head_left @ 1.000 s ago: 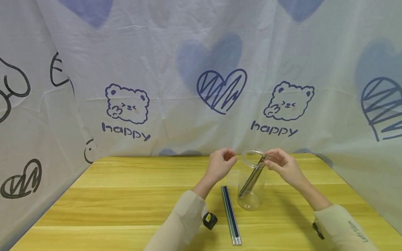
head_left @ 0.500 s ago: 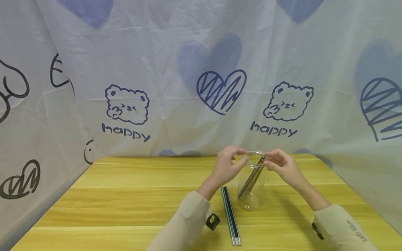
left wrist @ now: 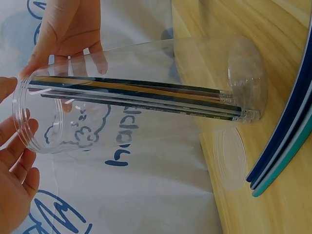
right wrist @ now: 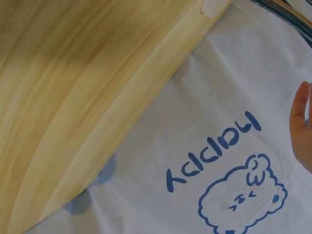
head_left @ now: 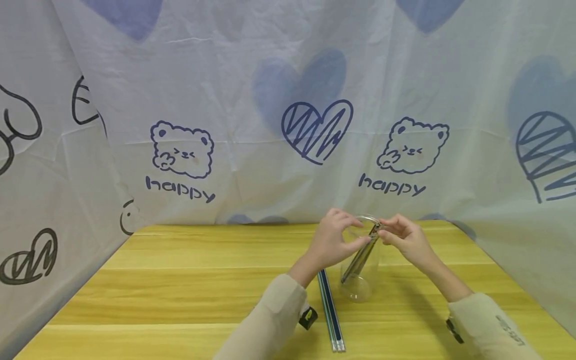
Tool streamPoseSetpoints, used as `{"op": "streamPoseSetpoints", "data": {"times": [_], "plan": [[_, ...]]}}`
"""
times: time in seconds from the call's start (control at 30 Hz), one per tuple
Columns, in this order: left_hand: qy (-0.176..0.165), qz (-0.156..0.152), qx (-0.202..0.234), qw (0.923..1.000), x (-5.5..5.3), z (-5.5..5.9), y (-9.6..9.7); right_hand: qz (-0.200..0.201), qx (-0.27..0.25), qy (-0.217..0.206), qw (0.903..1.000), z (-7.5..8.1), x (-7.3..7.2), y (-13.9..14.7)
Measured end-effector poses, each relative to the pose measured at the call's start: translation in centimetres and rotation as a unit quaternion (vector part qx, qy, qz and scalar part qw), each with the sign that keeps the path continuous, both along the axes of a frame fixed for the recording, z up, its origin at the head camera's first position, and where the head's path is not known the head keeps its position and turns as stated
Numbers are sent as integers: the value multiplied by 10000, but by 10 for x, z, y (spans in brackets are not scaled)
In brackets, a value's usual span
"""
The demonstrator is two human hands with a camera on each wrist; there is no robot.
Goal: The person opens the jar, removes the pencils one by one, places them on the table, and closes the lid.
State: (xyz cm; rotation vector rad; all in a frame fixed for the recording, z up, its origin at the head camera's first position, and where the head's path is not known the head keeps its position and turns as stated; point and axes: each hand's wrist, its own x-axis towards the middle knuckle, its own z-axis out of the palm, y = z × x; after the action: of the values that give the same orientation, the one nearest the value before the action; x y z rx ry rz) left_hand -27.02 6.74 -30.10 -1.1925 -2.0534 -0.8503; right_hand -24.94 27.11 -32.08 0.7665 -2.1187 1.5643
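A tall clear plastic jar (head_left: 357, 282) stands tilted slightly on the table, with several dark pencils (left wrist: 146, 95) leaning inside it, eraser ends down. My right hand (head_left: 407, 240) pinches the right side of the jar's rim, close by the upper ends of these pencils. From the left, my left hand (head_left: 335, 237) curves round the rim, thumb at the front and fingers toward the back. In the left wrist view the left fingertips (left wrist: 22, 156) overlap the rim. Several blue, silver and teal pencils (head_left: 330, 310) lie side by side on the wood, left of the jar.
A round clear lid (left wrist: 229, 161) lies on the table (head_left: 180, 290) behind the pencils. Behind the table's far edge hangs a pale curtain (head_left: 252, 175) printed with hearts and bears. The right wrist view shows mostly wood and curtain.
My left hand has moved right, from beside the jar's mouth to around its rim. My right hand, the jar and the pencils keep nearly the same place.
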Motion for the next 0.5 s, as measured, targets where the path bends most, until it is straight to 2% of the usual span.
{"op": "streamPoseSetpoints", "data": {"times": [0.17,0.3,0.5], "plan": [[324,189,-417,9984,3,0,3,-1,9,-6,10000,1,1,-1],[457,316,-599,9967,5,-1,5,-43,63,-23,10000,-1,0,-1],[310,265,-657,9970,9,-2,5,-51,74,32,10000,2,2,-3]]}}
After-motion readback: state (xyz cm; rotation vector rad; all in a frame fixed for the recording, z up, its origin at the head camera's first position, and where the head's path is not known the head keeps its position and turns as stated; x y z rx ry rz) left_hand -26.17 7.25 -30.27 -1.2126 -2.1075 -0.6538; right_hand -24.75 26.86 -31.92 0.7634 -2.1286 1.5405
